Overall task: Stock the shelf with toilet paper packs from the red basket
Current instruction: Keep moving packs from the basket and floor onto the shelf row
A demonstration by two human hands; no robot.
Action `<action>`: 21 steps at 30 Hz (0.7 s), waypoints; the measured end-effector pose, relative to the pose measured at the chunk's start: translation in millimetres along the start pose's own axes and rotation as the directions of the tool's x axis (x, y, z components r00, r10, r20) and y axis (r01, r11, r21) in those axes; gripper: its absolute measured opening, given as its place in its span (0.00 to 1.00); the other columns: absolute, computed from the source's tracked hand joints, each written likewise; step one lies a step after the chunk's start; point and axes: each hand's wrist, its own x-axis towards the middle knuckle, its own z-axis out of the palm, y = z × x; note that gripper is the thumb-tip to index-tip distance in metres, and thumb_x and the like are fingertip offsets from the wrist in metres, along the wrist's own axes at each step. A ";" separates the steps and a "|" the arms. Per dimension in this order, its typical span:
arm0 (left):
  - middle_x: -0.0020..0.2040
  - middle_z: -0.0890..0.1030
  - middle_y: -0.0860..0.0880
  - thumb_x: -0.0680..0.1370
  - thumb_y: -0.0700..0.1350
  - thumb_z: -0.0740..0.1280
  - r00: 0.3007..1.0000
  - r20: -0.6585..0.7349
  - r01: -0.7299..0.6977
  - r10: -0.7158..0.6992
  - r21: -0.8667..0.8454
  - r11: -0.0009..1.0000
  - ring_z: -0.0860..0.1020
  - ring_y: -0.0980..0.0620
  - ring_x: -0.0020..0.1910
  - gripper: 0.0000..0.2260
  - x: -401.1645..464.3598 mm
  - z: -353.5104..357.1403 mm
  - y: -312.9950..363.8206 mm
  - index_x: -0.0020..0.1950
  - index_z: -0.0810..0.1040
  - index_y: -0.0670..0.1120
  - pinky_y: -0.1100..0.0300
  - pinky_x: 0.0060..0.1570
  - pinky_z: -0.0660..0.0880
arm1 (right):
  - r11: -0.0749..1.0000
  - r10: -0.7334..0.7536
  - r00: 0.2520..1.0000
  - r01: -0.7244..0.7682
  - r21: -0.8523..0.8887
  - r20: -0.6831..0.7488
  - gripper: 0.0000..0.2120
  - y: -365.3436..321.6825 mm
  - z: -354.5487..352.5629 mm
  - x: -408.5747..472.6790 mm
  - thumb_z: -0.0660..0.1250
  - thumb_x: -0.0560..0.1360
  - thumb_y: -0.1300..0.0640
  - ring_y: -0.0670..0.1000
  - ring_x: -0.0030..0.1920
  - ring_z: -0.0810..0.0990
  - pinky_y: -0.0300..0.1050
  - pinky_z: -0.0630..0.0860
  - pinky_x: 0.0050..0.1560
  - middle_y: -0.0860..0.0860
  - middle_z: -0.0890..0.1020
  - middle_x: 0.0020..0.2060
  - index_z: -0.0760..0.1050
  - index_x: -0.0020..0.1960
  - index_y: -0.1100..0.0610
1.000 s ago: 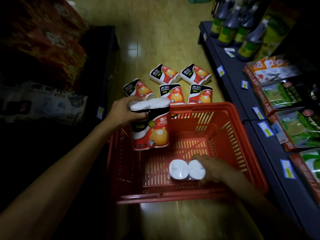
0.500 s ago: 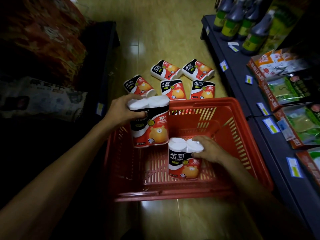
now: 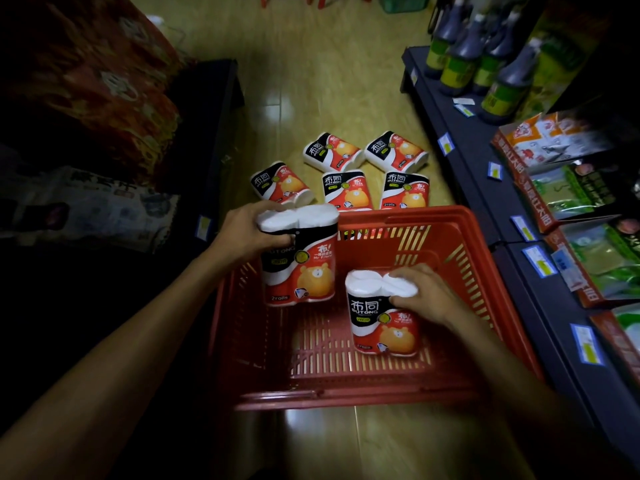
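Note:
The red basket (image 3: 464,258) sits on the floor in front of me. My left hand (image 3: 247,233) grips the top of a two-roll toilet paper pack (image 3: 304,268), held upright above the basket's left side. My right hand (image 3: 424,294) grips a second toilet paper pack (image 3: 379,323) by its top, upright and raised inside the basket. Several more packs (image 3: 346,188) lie on the floor just beyond the basket's far rim. The dark shelf on the left (image 3: 207,140) runs along the aisle.
A low dark shelf on the right (image 3: 485,188) carries dark bottles (image 3: 460,60) and green and red bagged goods (image 3: 575,192), with price tags along its edge. Printed bags (image 3: 104,209) sit on the left shelf. Wooden floor (image 3: 311,81) stretches ahead.
My right hand has lifted its pack from the basket floor up and turned it upright. My left hand keeps its pack in about the same spot.

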 end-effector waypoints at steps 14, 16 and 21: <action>0.58 0.80 0.45 0.68 0.48 0.78 1.000 -0.013 -0.019 0.019 -0.023 1.000 0.78 0.48 0.56 0.22 5.5 -25.1 25.9 0.60 0.80 0.52 0.55 0.51 0.78 | 0.988 -0.128 0.931 0.149 0.036 -0.343 0.20 -30.9 -132.1 -9.0 0.75 0.69 0.51 0.51 0.51 0.76 0.41 0.67 0.48 0.53 0.77 0.51 0.78 0.60 0.45; 0.57 0.80 0.45 0.67 0.48 0.78 1.000 -0.019 -0.018 0.018 -0.037 0.999 0.78 0.48 0.56 0.21 6.5 -26.5 27.8 0.60 0.81 0.52 0.54 0.51 0.78 | 0.987 -0.131 0.926 0.156 0.043 -0.355 0.19 -35.7 -140.7 -8.2 0.75 0.69 0.52 0.52 0.51 0.76 0.41 0.67 0.48 0.54 0.77 0.51 0.78 0.59 0.44; 0.57 0.81 0.46 0.67 0.49 0.79 0.999 -0.022 -0.040 0.039 -0.035 0.999 0.79 0.49 0.56 0.22 7.8 -35.7 34.2 0.60 0.81 0.51 0.55 0.51 0.77 | 0.985 -0.137 0.920 0.167 0.051 -0.368 0.17 -43.1 -153.5 -7.4 0.75 0.67 0.48 0.53 0.52 0.78 0.43 0.71 0.50 0.55 0.79 0.53 0.76 0.54 0.37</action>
